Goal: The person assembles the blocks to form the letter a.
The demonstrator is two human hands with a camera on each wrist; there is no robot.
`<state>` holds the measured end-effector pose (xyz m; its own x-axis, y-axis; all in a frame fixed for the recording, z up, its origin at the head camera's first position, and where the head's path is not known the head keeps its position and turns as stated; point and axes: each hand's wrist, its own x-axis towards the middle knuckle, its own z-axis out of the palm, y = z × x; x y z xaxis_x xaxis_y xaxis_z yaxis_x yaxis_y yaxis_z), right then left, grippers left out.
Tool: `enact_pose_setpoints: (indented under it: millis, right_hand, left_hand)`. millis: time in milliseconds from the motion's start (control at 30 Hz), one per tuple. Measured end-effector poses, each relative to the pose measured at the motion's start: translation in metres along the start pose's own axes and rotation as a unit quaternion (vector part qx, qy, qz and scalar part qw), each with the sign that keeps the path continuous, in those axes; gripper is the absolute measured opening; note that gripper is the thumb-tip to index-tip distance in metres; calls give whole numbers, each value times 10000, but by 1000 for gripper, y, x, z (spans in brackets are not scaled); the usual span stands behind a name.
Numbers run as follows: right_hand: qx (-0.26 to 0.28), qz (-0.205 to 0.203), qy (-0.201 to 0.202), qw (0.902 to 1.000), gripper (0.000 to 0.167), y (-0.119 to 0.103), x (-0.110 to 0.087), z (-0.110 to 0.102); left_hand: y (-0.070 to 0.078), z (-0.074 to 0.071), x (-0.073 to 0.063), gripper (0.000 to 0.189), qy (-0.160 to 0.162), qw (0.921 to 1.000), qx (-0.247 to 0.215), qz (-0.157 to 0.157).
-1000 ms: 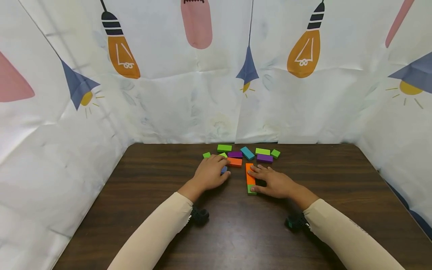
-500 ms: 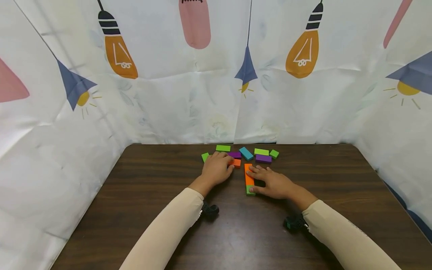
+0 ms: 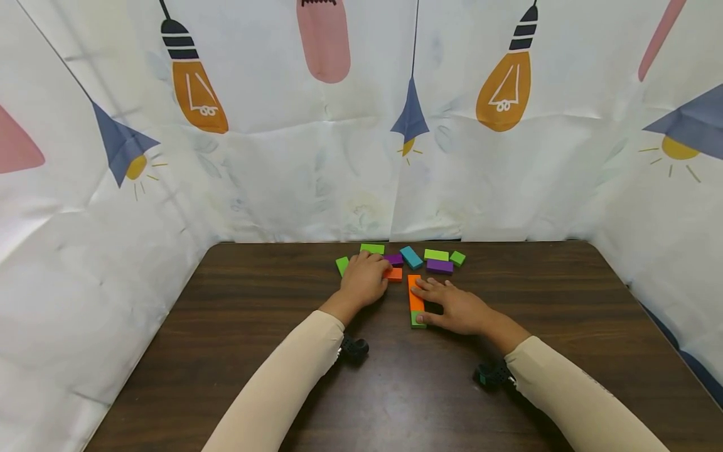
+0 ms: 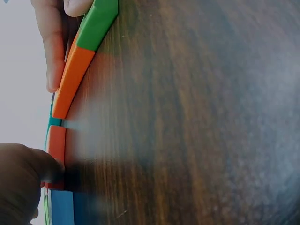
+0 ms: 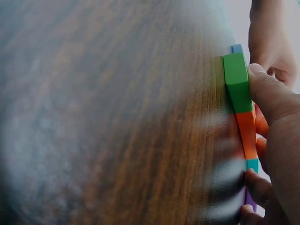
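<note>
In the head view my left hand [image 3: 364, 279] is over the left side of a group of coloured blocks, fingers bent at an orange block [image 3: 395, 275]. The left wrist view has my thumb against this block's near face; a blue block [image 4: 63, 207] lies beside it, hidden from the head view. My right hand [image 3: 459, 307] rests with spread fingers at a row of two blocks: its thumb touches the green block [image 3: 417, 319], its index finger the long orange block [image 3: 415, 290]. These two stand end to end in the right wrist view.
Behind the hands lie a teal block [image 3: 411, 257], purple blocks [image 3: 439, 266] and several green blocks [image 3: 436, 255] near the back edge of the dark wooden table [image 3: 254, 295]. A patterned white cloth [image 3: 282, 182] hangs behind the table.
My left hand has moved right and slightly away, from beside the blue block to the orange block. A green block at the left now shows more. The right hand keeps its place.
</note>
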<state>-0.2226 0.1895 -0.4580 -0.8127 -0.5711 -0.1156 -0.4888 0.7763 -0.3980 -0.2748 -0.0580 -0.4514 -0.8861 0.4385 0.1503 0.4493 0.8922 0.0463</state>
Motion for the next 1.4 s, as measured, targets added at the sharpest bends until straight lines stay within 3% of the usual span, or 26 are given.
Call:
enact_pose_setpoints:
  millis: [267, 500, 900, 1400]
  right_hand:
    - [53, 15, -18, 10000, 77, 0, -1, 0]
    - [68, -13, 6, 10000, 77, 1, -1, 2]
    - [84, -139, 63, 9998, 78, 3, -1, 4]
    - [124, -234, 108, 9996, 77, 5, -2, 4]
  left_hand:
    - [2, -1, 1, 33, -152, 9993, 288, 186]
    - [3, 0, 3, 32, -292, 9989, 365, 90]
    - [8, 1, 7, 26, -302, 9991, 281, 33]
    - [7, 0, 7, 32, -288, 9995, 66, 87]
